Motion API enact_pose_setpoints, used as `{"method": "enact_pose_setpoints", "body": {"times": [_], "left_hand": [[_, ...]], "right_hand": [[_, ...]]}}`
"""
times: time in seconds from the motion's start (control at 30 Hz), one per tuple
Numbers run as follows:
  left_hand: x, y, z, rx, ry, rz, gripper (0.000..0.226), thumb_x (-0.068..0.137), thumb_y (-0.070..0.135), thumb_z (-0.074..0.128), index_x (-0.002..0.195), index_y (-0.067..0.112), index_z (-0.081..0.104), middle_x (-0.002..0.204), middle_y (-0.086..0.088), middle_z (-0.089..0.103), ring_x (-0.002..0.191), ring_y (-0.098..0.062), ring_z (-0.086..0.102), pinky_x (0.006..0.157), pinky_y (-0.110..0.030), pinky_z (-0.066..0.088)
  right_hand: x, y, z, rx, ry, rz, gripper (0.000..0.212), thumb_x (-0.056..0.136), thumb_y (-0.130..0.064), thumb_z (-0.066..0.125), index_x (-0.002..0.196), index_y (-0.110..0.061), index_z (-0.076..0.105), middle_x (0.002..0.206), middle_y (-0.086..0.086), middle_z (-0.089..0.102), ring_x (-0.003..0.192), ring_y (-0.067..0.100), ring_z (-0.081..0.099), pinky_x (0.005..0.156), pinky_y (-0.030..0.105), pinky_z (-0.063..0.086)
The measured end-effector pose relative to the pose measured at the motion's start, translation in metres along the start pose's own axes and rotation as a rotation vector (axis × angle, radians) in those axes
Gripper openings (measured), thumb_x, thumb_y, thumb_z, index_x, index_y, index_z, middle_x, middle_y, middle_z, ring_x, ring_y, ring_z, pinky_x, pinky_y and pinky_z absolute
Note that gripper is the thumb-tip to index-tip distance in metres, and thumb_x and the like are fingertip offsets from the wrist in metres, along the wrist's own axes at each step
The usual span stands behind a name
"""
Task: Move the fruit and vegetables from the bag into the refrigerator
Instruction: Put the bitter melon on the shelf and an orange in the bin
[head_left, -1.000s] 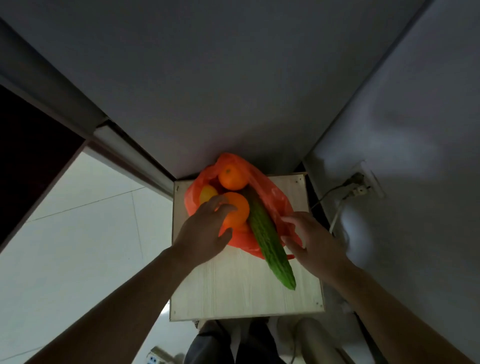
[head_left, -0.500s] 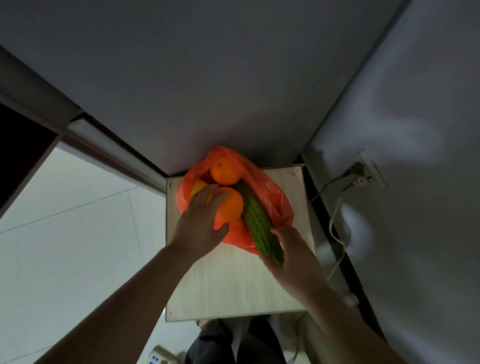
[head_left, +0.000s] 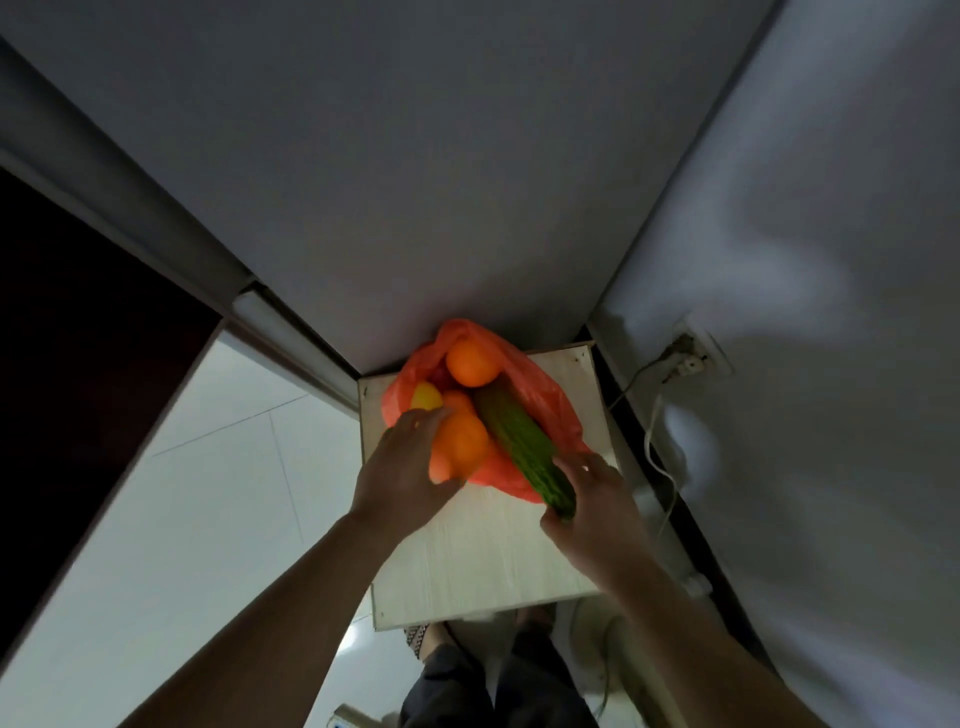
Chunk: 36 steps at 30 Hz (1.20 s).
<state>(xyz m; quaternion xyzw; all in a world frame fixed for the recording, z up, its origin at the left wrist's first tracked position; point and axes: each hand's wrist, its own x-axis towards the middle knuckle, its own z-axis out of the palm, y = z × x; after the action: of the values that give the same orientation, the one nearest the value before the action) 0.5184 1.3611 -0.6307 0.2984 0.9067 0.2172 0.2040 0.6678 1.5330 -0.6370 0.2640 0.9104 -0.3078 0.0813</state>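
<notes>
At the far edge of the tabletop (head_left: 493, 566), in the bag (head_left: 545, 405), the left hand (head_left: 400, 478) cups a firm orange (head_left: 462, 447) and the right hand (head_left: 597, 514) curls round the near end of the gourd (head_left: 519, 447), probably stiff and steadier held mid-length.

the bag (head_left: 540, 400) was thin, glossy orange plastic; the green gourd (head_left: 524, 447) looked bumpy; the table (head_left: 483, 561) showed pale matt wood grain; the floor (head_left: 171, 499) was glossy tile.
</notes>
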Motion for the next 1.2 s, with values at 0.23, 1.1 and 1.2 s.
{"method": "enact_pose_setpoints", "body": {"times": [0.23, 1.1, 1.2], "left_hand": [[-0.071, 0.040, -0.089, -0.110, 0.022, -0.018, 0.081, 0.067, 0.044, 0.077, 0.136, 0.027, 0.037, 0.133, -0.003, 0.046, 0.116, -0.023, 0.049, 0.089, -0.038, 0.047], [-0.247, 0.105, -0.156, -0.116, 0.363, -0.387, 0.086, 0.065, 0.050, 0.077, 0.136, 0.036, 0.032, 0.137, 0.007, 0.044, 0.117, -0.019, 0.047, 0.085, -0.025, 0.044], [-0.270, 0.110, -0.145, -0.106, 0.405, -0.479, 0.085, 0.066, 0.050, 0.077, 0.136, 0.035, 0.032, 0.137, 0.007, 0.044, 0.116, -0.018, 0.048, 0.086, -0.027, 0.046]], "right_hand": [[-0.066, -0.054, -0.076, 0.057, 0.022, 0.094, 0.056, 0.070, -0.021, 0.067, 0.124, -0.014, 0.055, 0.114, 0.001, 0.059, 0.092, 0.014, 0.057, 0.075, 0.021, 0.043], [-0.107, -0.135, -0.151, 0.296, -0.280, -0.367, 0.041, 0.064, -0.020, 0.078, 0.104, -0.030, 0.070, 0.083, -0.021, 0.068, 0.082, -0.010, 0.062, 0.073, 0.010, 0.048], [-0.105, -0.143, -0.143, 0.280, -0.398, -0.447, 0.037, 0.067, -0.015, 0.077, 0.099, -0.032, 0.069, 0.082, -0.021, 0.068, 0.081, -0.011, 0.062, 0.069, 0.007, 0.047]]}}
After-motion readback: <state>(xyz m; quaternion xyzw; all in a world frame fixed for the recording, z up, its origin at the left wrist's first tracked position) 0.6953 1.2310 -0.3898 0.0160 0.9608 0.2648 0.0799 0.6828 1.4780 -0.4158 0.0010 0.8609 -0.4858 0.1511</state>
